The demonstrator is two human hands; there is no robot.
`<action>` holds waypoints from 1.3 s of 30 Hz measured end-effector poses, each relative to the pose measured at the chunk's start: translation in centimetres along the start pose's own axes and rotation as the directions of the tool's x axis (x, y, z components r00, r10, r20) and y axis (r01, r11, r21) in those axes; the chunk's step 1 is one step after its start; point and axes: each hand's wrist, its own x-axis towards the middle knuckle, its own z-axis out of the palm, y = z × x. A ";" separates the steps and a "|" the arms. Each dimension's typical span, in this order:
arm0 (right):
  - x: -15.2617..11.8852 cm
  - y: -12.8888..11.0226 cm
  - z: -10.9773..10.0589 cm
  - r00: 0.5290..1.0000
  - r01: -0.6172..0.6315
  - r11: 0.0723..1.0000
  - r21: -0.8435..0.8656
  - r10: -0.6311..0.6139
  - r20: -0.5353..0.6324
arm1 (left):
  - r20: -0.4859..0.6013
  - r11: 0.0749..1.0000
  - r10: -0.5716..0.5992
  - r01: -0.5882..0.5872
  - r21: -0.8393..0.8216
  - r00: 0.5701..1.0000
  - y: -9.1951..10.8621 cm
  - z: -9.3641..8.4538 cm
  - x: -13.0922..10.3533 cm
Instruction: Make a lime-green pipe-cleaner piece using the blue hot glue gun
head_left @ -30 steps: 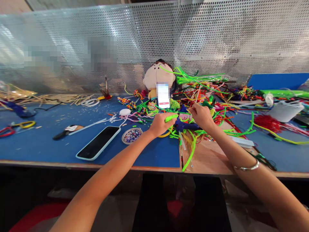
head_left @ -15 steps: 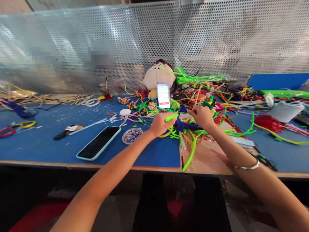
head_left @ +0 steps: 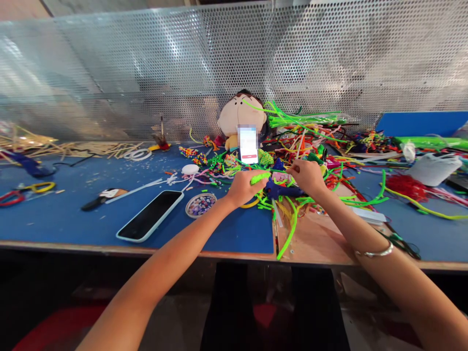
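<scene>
My left hand (head_left: pixel 243 187) is closed around a bright green braided cord piece (head_left: pixel 260 178), which pokes out between thumb and fingers. To its right, my right hand (head_left: pixel 306 174) is pinched shut at the end of a thin green strand (head_left: pixel 280 171) that seems to stretch between the hands. The fingertips partly hide it. A dark blue bundle (head_left: pixel 280 190) lies just below, among loose cords. One long green cord (head_left: pixel 290 231) curves down over the bare wooden patch of the table.
A phone with a lit screen (head_left: pixel 249 146) leans on a plush doll (head_left: pixel 239 117). On the left are a dark phone (head_left: pixel 150 215), a round tin of beads (head_left: pixel 201 205) and scissors (head_left: pixel 40 187). Tangled cords (head_left: pixel 314 134) cover the back right, before a perforated metal screen (head_left: pixel 146 63).
My right hand has shifted slightly to the right, widening the gap between the hands. My left hand has stayed almost still, with the green braided cord in it.
</scene>
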 end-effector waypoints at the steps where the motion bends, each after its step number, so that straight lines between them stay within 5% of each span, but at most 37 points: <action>1: 0.0 0.1 0.1 1.000 0.017 1.000 0.011 -0.017 0.004 | 0.004 1.000 0.000 0.000 0.001 1.000 0.0 0.0 0.0; 7: 0.0 0.2 0.5 0.991 0.127 0.992 -0.005 -0.127 0.037 | 0.011 1.000 -0.006 0.006 0.023 1.000 0.0 0.0 0.1; 13: -0.4 -0.6 0.0 0.997 0.079 0.996 -0.039 -0.079 0.005 | 0.027 1.000 0.003 -0.003 0.015 1.000 0.1 -0.1 0.0; 18: -0.9 -1.5 -0.2 0.982 0.190 0.958 0.213 -0.186 -0.040 | 0.028 1.000 0.006 -0.006 -0.007 1.000 0.1 0.0 0.0; 25: -2.0 -2.9 -0.5 0.948 0.269 0.687 0.675 -0.311 -0.063 | 0.046 0.999 0.033 -0.034 0.016 0.998 0.0 0.1 0.0; 39: -2.2 -3.3 -0.3 0.955 0.205 0.618 0.759 -0.297 -0.016 | 0.106 0.992 0.091 -0.100 0.079 0.990 -0.2 0.4 -0.2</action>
